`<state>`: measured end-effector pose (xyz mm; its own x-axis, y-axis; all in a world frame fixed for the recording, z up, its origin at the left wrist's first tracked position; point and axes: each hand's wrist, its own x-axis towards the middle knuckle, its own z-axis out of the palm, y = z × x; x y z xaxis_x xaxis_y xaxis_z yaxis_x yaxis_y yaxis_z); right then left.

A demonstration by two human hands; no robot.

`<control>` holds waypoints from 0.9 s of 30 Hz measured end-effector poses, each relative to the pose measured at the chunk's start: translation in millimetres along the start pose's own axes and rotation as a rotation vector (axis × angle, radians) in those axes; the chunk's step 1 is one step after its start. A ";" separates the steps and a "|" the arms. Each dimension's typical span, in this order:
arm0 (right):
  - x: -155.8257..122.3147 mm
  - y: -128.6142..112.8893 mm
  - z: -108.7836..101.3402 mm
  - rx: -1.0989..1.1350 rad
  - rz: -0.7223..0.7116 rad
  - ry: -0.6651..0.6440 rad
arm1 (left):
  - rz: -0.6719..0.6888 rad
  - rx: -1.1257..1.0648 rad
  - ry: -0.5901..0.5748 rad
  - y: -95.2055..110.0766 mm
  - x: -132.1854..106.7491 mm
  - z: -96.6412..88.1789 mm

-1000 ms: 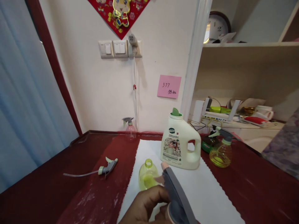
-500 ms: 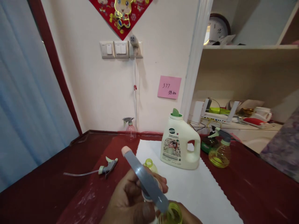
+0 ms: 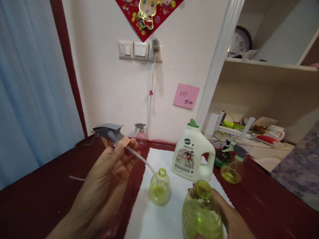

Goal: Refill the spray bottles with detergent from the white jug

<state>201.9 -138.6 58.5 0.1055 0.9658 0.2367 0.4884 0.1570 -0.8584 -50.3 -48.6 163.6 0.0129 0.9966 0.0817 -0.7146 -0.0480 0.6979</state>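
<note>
My left hand [image 3: 107,172] grips a grey spray head [image 3: 111,132] by its pale orange collar. A clear dip tube [image 3: 141,157] slants down from it to the right, its end overlapping a small yellow-green bottle [image 3: 160,196] that stands uncapped on the white sheet [image 3: 147,220]. Whether the tube touches that bottle, I cannot tell. At the lower right, my right hand [image 3: 225,207] is wrapped round a larger ribbed yellow-green bottle [image 3: 202,215] with an open neck. Behind both bottles stands a pale green detergent jug [image 3: 185,146] with a green piece in its mouth.
A pink spray bottle [image 3: 141,136] stands by the wall. On the right are a yellow-green spray bottle [image 3: 231,171] and a dark green one [image 3: 220,158]. Another clear tube [image 3: 76,178] shows left of my left arm, which hides the rest. Shelves [image 3: 261,63] rise at the right.
The spray head has come out of the larger bottle's neck and moved up and left with my left hand. My right hand and that bottle now show more fully. The view has shifted slightly.
</note>
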 end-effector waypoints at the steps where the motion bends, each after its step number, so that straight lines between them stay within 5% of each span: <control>1: 3.0 -3.8 -4.3 -0.092 -0.031 0.009 | 0.014 0.009 0.007 1.0 2.7 -0.6; 11: 39.4 -15.3 -2.2 -0.730 -0.430 0.225 | 0.120 0.031 -0.055 5.3 19.1 -10.1; 27: 69.5 -10.1 14.8 -1.200 -0.563 0.220 | 0.164 0.048 -0.075 3.0 24.8 -16.5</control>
<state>191.4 -70.0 76.9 -0.2786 0.7594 0.5879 0.9511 0.1329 0.2789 -63.7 -22.9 156.0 -0.0478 0.9672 0.2493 -0.6773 -0.2148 0.7036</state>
